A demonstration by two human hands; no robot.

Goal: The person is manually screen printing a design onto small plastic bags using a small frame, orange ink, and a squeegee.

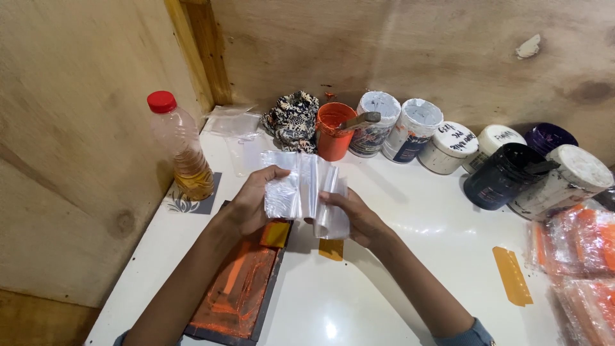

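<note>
Near the table's [410,275] front-left corner lies my orange-smeared printing frame [236,291]. Above it, my left hand [251,202] and right hand [356,218] each pinch an end of a stack of clear plastic bags [306,192], fingers closed, none separated yet. Paint jars [442,144] line the far edge.

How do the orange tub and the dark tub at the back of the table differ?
The orange tub stands upright by the patterned rag, open, with a flat tool resting across its rim. The dark tub is black, looks bigger, leans tilted among the white-lidded tubs, farther right. Both sit on the white table, untouched by the hands.
</note>
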